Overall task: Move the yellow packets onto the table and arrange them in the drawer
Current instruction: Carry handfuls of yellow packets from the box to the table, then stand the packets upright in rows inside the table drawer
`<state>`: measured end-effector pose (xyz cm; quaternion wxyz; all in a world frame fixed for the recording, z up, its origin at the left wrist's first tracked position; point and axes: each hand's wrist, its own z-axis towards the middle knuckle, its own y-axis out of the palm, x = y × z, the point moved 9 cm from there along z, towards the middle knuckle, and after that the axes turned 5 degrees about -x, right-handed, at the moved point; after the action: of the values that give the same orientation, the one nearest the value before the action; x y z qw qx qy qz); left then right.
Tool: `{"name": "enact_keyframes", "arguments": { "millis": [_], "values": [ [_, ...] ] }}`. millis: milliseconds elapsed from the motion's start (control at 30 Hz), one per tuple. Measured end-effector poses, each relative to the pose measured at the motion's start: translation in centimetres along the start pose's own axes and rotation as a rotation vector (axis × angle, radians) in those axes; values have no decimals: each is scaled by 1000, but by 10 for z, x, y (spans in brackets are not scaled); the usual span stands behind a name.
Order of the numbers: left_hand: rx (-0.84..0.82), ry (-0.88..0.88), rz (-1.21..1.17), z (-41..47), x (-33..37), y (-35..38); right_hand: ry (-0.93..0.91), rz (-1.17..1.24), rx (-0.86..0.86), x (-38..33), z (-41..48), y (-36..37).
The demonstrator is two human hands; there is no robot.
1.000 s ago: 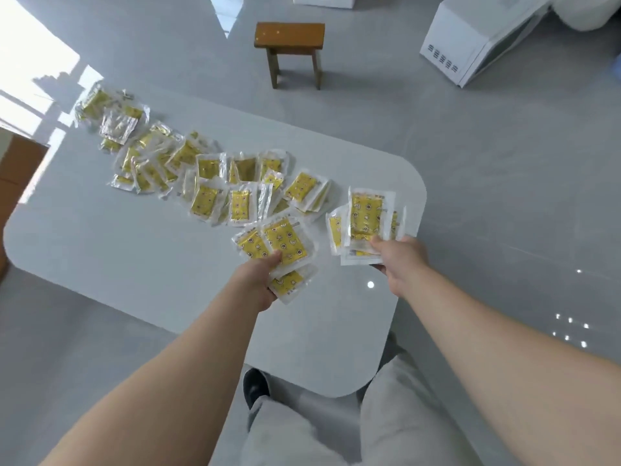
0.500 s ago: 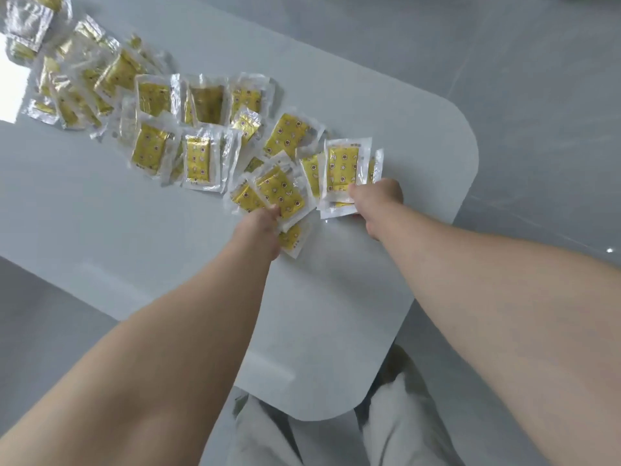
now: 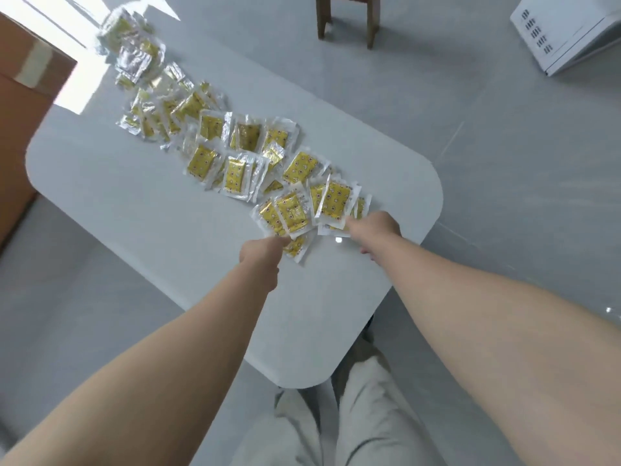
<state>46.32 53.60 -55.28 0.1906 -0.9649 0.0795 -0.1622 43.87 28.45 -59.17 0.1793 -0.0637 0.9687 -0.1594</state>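
Where the yellow packets (image 3: 235, 169) lay: in a loose, overlapping band on the table (image 3: 134, 213), running from its far left corner toward the near right side, with two small fans at the near end.
Left hand (image 3: 260, 255): fingers curled, pinching the lower edge of one fan, about three packets showing.
Right hand (image 3: 376, 227): pinching the other fan in the same way, three or four packets; its fingertips were hidden beneath them.
Change: a second before, the two fans were held apart from each other and short of the band. Now they sat side by side with edges overlapping, right against the band's near end.
Contact: whether the fans already rested on the table could not be told.
Meaning: the handfuls seemed to be going down to join the rest, so the move onto the table looked nearly done. The drawer step had not begun, and no drawer was in view.
Count, packets: too overlapped and blurred for an exact tally; thirty or more by estimate.
Count, rest: two hands, one table, one wooden stool (image 3: 372, 21) beyond it, one cardboard box (image 3: 23, 105) at the left edge, one white appliance (image 3: 564, 38) at the far right.
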Motion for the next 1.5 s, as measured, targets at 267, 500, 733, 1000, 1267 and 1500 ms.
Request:
{"name": "enact_keyframes", "arguments": {
  "millis": [267, 500, 733, 1000, 1267, 1500],
  "values": [
    [-82, 92, -113, -157, -6, -28, -154, 152, -26, 4, -134, -60],
    [-174, 187, -295, -214, -1, -23, -351, 133, -27, -13, -201, -97],
    [-179, 205, -428, -248, -12, -20, -478, -80, -47, -27, -222, -151],
    [-109, 136, -668, -250, 56, 36, -590, -304, -67, -119, -145, -257],
    [-175, -20, -955, -267, 171, 159, -663, -644, -103, -231, -77, -386],
    [-146, 7, -1046, -254, 272, 187, -709, -774, -173, -333, -41, -410]
  ]
}}
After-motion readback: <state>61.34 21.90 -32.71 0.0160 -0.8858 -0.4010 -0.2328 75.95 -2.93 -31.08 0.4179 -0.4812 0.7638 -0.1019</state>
